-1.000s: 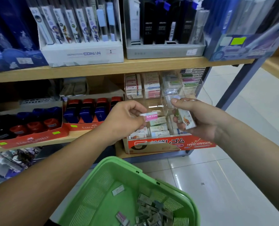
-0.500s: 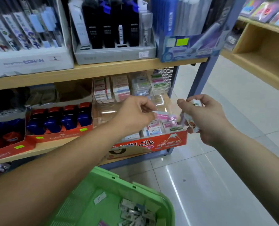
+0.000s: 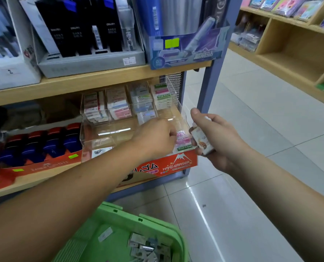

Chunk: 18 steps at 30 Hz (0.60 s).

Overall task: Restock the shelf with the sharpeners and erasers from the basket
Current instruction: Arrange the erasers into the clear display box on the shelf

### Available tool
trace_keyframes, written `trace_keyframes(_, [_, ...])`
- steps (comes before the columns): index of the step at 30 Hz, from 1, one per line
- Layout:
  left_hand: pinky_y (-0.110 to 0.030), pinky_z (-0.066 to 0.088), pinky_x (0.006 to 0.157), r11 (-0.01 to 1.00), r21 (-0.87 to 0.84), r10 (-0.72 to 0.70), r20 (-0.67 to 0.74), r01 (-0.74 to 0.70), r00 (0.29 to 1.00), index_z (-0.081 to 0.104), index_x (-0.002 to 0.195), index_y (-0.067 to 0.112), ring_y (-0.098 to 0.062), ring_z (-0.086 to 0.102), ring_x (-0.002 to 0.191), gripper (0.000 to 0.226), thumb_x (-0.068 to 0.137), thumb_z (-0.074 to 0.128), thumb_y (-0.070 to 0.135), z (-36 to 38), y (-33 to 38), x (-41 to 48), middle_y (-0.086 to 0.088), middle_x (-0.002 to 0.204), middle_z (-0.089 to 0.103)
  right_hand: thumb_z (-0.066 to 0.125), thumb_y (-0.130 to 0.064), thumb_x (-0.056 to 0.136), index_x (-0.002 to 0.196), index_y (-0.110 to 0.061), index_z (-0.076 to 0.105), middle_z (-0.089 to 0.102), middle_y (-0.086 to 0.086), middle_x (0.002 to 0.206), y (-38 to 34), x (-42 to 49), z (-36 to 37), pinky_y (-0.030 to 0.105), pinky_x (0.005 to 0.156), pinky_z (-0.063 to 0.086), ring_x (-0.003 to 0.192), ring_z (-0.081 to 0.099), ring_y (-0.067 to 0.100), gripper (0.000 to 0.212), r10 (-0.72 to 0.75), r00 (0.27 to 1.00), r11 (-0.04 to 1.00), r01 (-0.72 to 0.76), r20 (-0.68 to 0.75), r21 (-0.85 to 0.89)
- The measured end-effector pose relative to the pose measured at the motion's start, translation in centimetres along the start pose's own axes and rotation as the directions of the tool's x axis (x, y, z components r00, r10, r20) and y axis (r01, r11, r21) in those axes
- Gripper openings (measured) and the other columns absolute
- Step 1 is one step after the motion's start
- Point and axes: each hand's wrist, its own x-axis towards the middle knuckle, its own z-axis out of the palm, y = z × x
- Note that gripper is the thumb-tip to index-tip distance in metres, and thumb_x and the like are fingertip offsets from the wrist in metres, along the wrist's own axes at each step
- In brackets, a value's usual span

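Observation:
My left hand (image 3: pixel 155 138) reaches into the front right compartment of the clear acrylic eraser display (image 3: pixel 93 140) on the lower shelf, its fingers curled at a pink-sleeved eraser (image 3: pixel 182 138) on the stack there. Whether it still pinches that eraser is hidden by the knuckles. My right hand (image 3: pixel 216 140) hovers just right of the display and grips a white eraser (image 3: pixel 201 141) with an orange picture. The green basket (image 3: pixel 163 225) sits below at the bottom edge, with several small packets (image 3: pixel 144 246) in it.
Red and blue sharpeners (image 3: pixel 44 142) stand in a red Faber-Castell tray to the left. The upper shelf (image 3: pixel 100 78) carries pen boxes. A blue-grey upright post (image 3: pixel 212 87) ends the shelf on the right. Beyond it lie white tiled floor (image 3: pixel 242 186) and another wooden shelf unit (image 3: pixel 289 46).
The view swung right. My left hand carried the pink eraser down and right into the front right compartment. My right hand stayed beside the display, still holding the white eraser.

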Motion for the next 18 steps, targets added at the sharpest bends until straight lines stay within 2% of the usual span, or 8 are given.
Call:
trace_keyframes(3, [-0.029,0.054,0.085,0.950,-0.295,0.029,-0.226,-0.097,0.974,0.074,0.114,0.026,-0.007,0.060,0.096,0.018,0.099,0.064,0.026,-0.4,1.2,-1.3,0.012,0.108,0.061,0.070,-0.048,0.096,0.116,-0.015,0.061,0.080,0.008,0.085,0.1,0.1,0.1,0.044,0.073,0.062,0.073,0.079,0.026,0.040,0.015,1.000,0.999,-0.016,0.015,0.052])
trace_keyframes(5, [-0.021,0.053,0.078,0.867,-0.480,0.059,-0.173,-0.137,0.983,0.071,0.117,0.031,-0.005,0.061,0.088,0.023,0.095,0.071,0.036,-0.9,2.6,-2.4,0.013,0.108,0.057,0.069,-0.044,0.099,0.119,-0.012,0.061,0.079,0.015,0.095,0.3,0.3,0.3,0.046,0.075,0.058,0.072,0.077,0.029,0.039,0.000,1.000,0.997,0.001,-0.005,0.071])
trace_keyframes(7, [-0.021,0.049,0.072,0.861,-0.494,0.094,-0.086,-0.125,0.992,0.072,0.112,0.033,-0.005,0.060,0.084,0.029,0.086,0.079,0.044,-0.7,3.2,-2.8,0.010,0.109,0.056,0.066,-0.044,0.101,0.122,-0.011,0.059,0.077,0.016,0.099,0.2,0.3,0.7,0.045,0.071,0.062,0.073,0.078,0.030,0.039,0.000,0.999,0.996,0.003,-0.032,0.090])
trace_keyframes(9, [-0.023,0.048,0.071,0.853,-0.508,0.068,-0.118,-0.119,0.991,0.074,0.098,0.027,-0.006,0.058,0.081,0.026,0.080,0.086,0.041,-0.8,3.3,-3.1,0.007,0.104,0.057,0.061,-0.046,0.103,0.122,-0.013,0.057,0.073,0.011,0.096,-0.1,0.0,1.3,0.041,0.064,0.064,0.068,0.078,0.027,0.039,0.001,0.999,0.994,0.005,-0.054,0.109])
trace_keyframes(12, [-0.030,0.057,0.068,0.772,-0.629,-0.007,-0.146,-0.087,0.989,0.072,0.084,0.019,-0.011,0.066,0.078,0.024,0.076,0.091,0.031,-2.0,2.5,-3.7,0.002,0.093,0.068,0.058,-0.048,0.104,0.121,-0.018,0.056,0.070,0.005,0.096,-0.4,-0.6,2.1,0.037,0.058,0.064,0.058,0.075,0.016,0.035,-0.058,0.995,0.998,0.061,-0.080,0.034])
trace_keyframes(14, [-0.029,0.056,0.059,0.701,-0.713,-0.109,-0.085,0.016,0.990,0.067,0.084,0.016,-0.012,0.066,0.069,0.025,0.079,0.090,0.024,-3.4,1.2,-4.4,-0.009,0.088,0.072,0.061,-0.049,0.102,0.121,-0.022,0.056,0.072,0.005,0.100,-0.5,-1.0,2.7,0.039,0.061,0.065,0.062,0.077,0.017,0.033,-0.104,0.991,0.994,0.099,-0.083,-0.056])
trace_keyframes(16, [-0.032,0.052,0.053,0.707,-0.701,-0.186,-0.050,0.098,0.981,0.063,0.088,0.010,-0.017,0.063,0.062,0.026,0.081,0.086,0.017,-5.1,-0.8,-5.1,-0.018,0.090,0.073,0.066,-0.047,0.099,0.120,-0.022,0.057,0.076,0.005,0.102,-0.4,-1.4,3.3,0.050,0.069,0.066,0.072,0.079,0.025,0.034,-0.107,0.994,0.989,0.103,-0.035,-0.103])
trace_keyframes(18, [-0.040,0.060,0.062,0.757,-0.641,-0.198,-0.040,0.127,0.979,0.064,0.097,0.007,-0.024,0.071,0.069,0.026,0.084,0.084,0.018,-6.5,-2.8,-5.9,-0.016,0.090,0.075,0.071,-0.043,0.097,0.118,-0.021,0.059,0.079,0.004,0.102,-0.1,-1.7,4.1,0.057,0.079,0.064,0.077,0.080,0.029,0.033,-0.103,0.993,0.984,0.110,0.055,-0.141])
